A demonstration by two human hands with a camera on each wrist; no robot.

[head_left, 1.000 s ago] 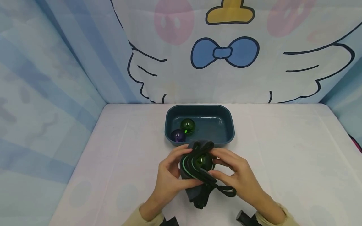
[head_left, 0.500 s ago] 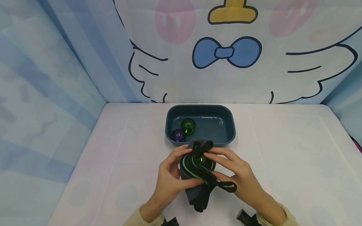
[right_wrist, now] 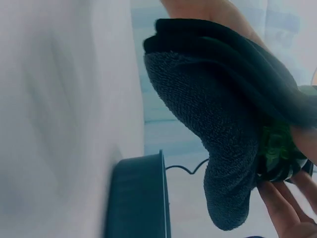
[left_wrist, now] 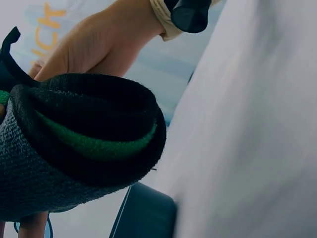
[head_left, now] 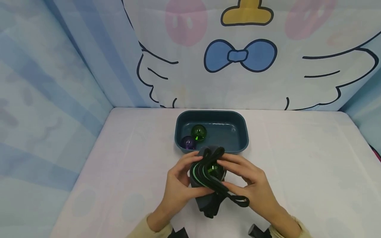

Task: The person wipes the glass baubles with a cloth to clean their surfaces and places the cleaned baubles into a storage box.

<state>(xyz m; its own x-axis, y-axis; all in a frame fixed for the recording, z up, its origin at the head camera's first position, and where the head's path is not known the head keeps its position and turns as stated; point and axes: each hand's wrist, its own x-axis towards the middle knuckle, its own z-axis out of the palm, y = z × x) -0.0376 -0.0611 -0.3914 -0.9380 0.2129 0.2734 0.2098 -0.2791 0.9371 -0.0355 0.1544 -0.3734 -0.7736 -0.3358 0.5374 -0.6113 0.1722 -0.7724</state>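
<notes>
My left hand (head_left: 175, 190) grips a dark grey terry cloth (head_left: 205, 201) with black edging and a green stripe, thumb in front and fingers behind. Folded around a clear green ball (head_left: 215, 170), the cloth leaves part of the ball showing on its right side. A black loop (head_left: 239, 200) hangs off the cloth's right end. With thumb and fingers on that side, my right hand (head_left: 253, 185) holds the ball; fingers also appear beneath the ball (right_wrist: 274, 148) in the right wrist view. The bundle is above the table, in front of the tray.
A dark blue-green tray (head_left: 245, 132) stands at the back of the white table (head_left: 143, 148). In its left part lie another green ball (head_left: 198, 132) and a purple ball (head_left: 188, 142). A printed curtain (head_left: 238, 89) hangs behind the table.
My right hand's fingers have shifted onto the front of the green ball. The cloth bundle dipped slightly and rose again; my left hand keeps its grip.
</notes>
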